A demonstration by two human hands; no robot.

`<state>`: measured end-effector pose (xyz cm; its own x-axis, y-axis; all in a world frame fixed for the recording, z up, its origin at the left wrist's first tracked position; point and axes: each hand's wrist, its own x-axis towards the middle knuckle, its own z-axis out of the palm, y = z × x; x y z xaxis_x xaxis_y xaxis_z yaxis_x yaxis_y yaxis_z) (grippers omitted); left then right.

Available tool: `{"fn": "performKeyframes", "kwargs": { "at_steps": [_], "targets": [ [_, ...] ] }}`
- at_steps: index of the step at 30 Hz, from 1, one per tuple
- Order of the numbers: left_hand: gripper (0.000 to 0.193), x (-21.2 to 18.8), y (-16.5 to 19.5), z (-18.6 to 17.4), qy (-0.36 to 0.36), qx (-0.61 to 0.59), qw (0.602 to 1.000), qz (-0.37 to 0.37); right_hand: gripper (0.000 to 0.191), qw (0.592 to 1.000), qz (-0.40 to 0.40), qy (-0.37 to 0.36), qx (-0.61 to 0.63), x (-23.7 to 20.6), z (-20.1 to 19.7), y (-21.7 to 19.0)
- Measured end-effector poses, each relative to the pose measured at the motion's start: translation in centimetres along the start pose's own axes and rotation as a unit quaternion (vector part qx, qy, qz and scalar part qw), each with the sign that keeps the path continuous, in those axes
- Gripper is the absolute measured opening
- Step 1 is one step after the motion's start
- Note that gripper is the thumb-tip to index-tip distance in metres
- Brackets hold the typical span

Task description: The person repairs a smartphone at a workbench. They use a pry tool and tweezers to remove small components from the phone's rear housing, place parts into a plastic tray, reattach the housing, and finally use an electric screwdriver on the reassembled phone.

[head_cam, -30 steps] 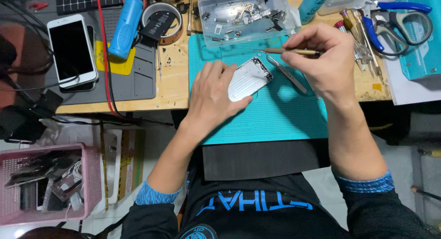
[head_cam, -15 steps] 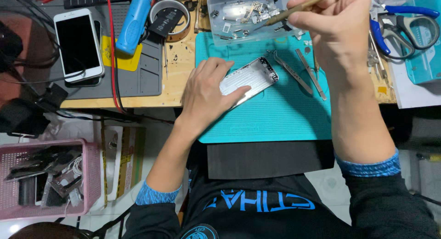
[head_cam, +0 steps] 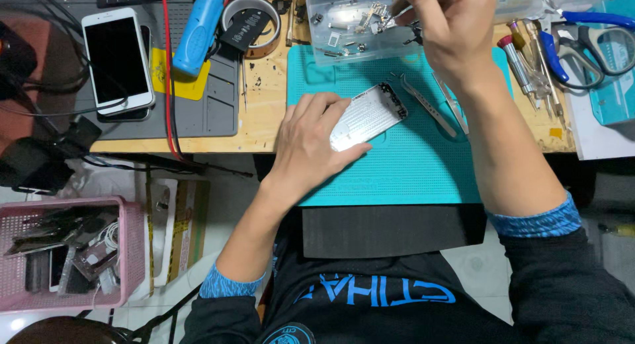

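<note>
Left hand (head_cam: pixel 311 142) flat on the phone shell (head_cam: pixel 368 114), pinning it to the mat (head_cam: pixel 410 165).
Right hand (head_cam: pixel 450 23) pinches tweezers (head_cam: pixel 395 14) over the parts box (head_cam: pixel 344 26); best gripped lightly.

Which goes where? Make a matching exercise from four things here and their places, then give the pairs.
1 white phone
2 silver phone housing
3 clear parts box
4 pink basket

a below the bench, left
b under the left hand, on the teal mat
c on the grey mat
d under the right hand's thin tool

Pairs: 1-c, 2-b, 3-d, 4-a
</note>
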<state>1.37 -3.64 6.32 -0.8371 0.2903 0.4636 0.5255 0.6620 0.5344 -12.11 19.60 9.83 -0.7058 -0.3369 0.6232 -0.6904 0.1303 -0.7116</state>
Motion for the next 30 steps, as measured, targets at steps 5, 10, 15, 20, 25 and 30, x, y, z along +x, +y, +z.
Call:
{"fn": "performKeyframes", "kwargs": {
  "at_steps": [5, 10, 15, 20, 25, 30],
  "targets": [
    [0.069, 0.1, 0.1, -0.1, -0.005, 0.004, 1.0, -0.001, 0.02, 0.996, 0.058, -0.04, -0.045, 0.5, 0.6, 0.9],
    [0.071, 0.2, 0.0, 0.0, -0.01, 0.003, 1.0, 0.003, 0.027, 0.99, 0.102, -0.06, -0.072, 0.6, 0.7, 0.9],
    [0.07, 0.7, 0.0, 0.3, -0.019, 0.012, 1.0, 0.013, 0.034, 0.988, 0.013, -0.043, -0.145, 0.4, -0.3, -0.9],
    [0.071, 1.4, 0.1, 0.8, -0.026, 0.031, 0.999, 0.006, 0.019, 0.997, -0.007, -0.019, -0.072, -0.6, -0.9, -2.9],
    [0.064, 2.4, -0.1, 1.3, -0.045, 0.029, 0.998, -0.027, 0.008, 0.993, 0.108, -0.01, 0.053, -4.6, -0.4, -5.1],
    [0.058, 3.2, -0.5, 1.6, -0.054, 0.015, 0.998, -0.042, 0.007, 0.982, 0.189, -0.005, 0.022, -7.3, 0.4, -5.4]
  ]
}}
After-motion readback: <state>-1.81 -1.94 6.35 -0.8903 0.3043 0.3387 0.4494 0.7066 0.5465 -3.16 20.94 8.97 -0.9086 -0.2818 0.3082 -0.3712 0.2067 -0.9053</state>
